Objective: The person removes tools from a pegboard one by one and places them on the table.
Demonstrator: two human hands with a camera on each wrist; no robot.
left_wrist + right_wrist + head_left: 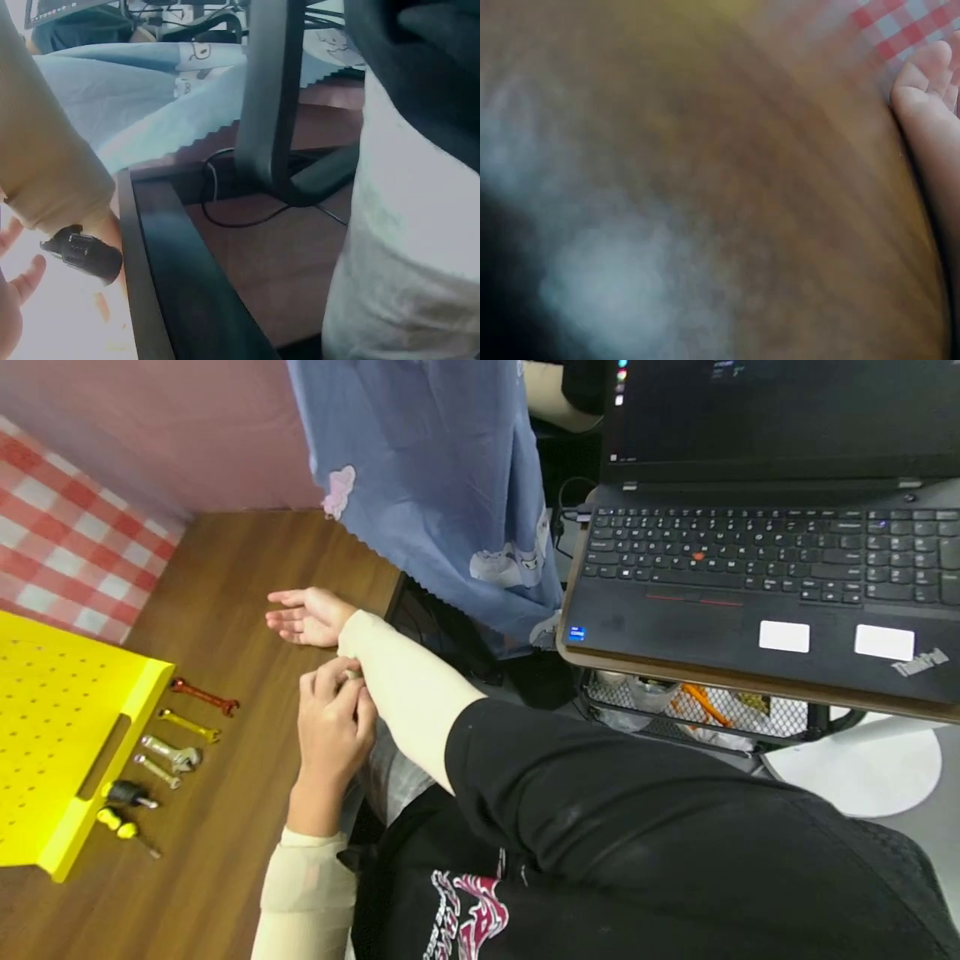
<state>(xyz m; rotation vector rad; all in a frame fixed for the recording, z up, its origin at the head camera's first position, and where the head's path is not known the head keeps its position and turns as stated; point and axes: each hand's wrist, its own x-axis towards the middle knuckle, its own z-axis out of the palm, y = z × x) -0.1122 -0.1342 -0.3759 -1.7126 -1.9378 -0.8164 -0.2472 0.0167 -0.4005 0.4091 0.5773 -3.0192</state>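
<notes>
My right hand [311, 617] lies palm up over the wooden table, its fingers loosely extended and holding nothing. A beige arm sleeve [401, 664] covers that forearm down to the wrist. With curled fingers, my left hand [337, 718] pinches the sleeve's underside near the wrist. In the left wrist view, part of the left hand [22, 289] shows at the edge, beside a small black device [86, 255] under the right wrist. The right wrist view is mostly blurred; the right hand [926, 82] appears at its upper right.
Left on the wooden table [240, 568] stand a yellow perforated board [67, 727] and a row of tools: a red wrench [204, 696], a yellow wrench [189, 725], an adjustable wrench [171, 752], a small wrench, and two screwdrivers. A blue cloth [435, 485] hangs ahead; a laptop [750, 610] stands right.
</notes>
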